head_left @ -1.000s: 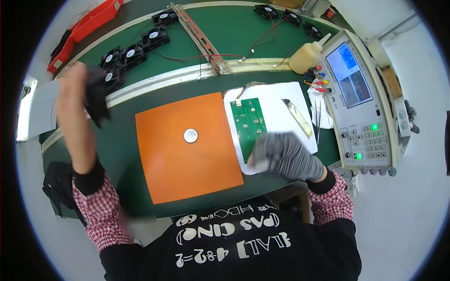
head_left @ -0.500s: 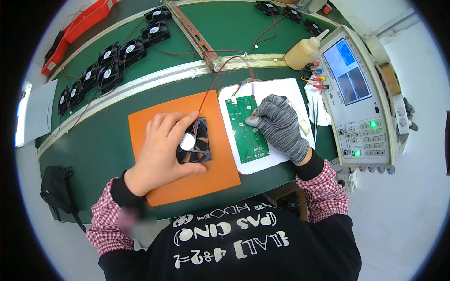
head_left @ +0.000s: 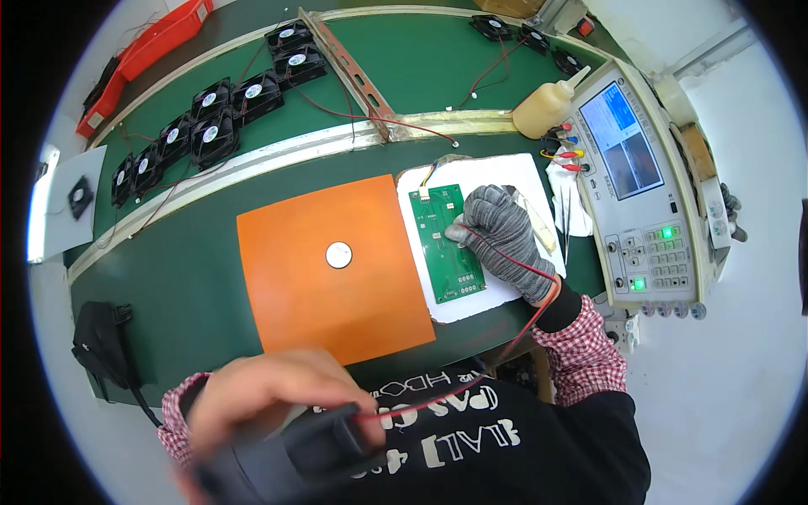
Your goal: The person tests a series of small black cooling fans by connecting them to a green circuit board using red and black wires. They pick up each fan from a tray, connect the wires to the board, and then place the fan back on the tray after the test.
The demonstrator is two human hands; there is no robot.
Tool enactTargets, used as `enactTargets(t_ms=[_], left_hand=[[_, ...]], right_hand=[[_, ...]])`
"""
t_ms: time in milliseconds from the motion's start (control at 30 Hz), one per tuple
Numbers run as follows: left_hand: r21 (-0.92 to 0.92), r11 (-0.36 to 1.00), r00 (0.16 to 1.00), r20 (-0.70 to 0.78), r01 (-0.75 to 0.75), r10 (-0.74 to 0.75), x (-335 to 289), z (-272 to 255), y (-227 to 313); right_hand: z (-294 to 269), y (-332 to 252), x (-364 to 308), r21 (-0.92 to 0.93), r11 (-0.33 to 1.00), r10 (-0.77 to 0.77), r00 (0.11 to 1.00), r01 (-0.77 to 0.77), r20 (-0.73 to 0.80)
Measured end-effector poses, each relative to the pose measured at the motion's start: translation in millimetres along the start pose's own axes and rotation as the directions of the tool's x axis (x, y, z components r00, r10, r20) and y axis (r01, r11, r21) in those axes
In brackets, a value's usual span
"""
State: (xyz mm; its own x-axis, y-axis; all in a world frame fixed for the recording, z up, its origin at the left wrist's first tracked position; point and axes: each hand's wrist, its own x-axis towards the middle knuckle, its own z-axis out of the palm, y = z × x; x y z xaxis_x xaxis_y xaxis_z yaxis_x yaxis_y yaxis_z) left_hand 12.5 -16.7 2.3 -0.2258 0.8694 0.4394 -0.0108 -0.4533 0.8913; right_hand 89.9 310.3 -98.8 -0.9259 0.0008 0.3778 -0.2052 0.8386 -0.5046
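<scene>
Raised close to the camera at the lower left, my left hand (head_left: 278, 383) is closed around a black cooling fan (head_left: 286, 463); both are blurred. From the fan a red wire (head_left: 539, 316) runs across my right wrist and over the glove to the fingertips. In a grey striped glove, my right hand (head_left: 505, 236) pinches the wire's end against a green circuit board (head_left: 433, 240); the fingers hide the end itself. Under the board is a white pad (head_left: 505, 299). A round white disc (head_left: 338, 255) with a dark rim lies on the orange mat (head_left: 286, 295).
Several black fans (head_left: 215, 139) stand beyond the white rail (head_left: 278, 151), with others at the far right. A tester with a lit screen (head_left: 623, 139), a yellowish squeeze bottle (head_left: 543, 109) and tweezers (head_left: 567, 223) are on the right. A black pouch (head_left: 105, 341) sits at the left.
My left hand has lifted the fan off the orange mat and brought it toward my body, uncovering the white disc. Its wire now crosses over my right hand, which stays at the board.
</scene>
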Motion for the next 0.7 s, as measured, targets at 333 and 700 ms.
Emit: enactTargets(t_ms=[333, 700], left_hand=[[0.904, 0.192, 0.900, -0.410, 0.381, 0.146, -10, 14, 33], [0.987, -0.081, 0.907, -0.096, 0.142, 0.411, 141, -147, -81]], right_hand=[[-2, -9, 2, 0.047, 0.999, -0.022, 0.999, 0.024, -0.049], [3, -7, -4, 0.272, 0.958, 0.018, 0.935, 0.085, -0.354]])
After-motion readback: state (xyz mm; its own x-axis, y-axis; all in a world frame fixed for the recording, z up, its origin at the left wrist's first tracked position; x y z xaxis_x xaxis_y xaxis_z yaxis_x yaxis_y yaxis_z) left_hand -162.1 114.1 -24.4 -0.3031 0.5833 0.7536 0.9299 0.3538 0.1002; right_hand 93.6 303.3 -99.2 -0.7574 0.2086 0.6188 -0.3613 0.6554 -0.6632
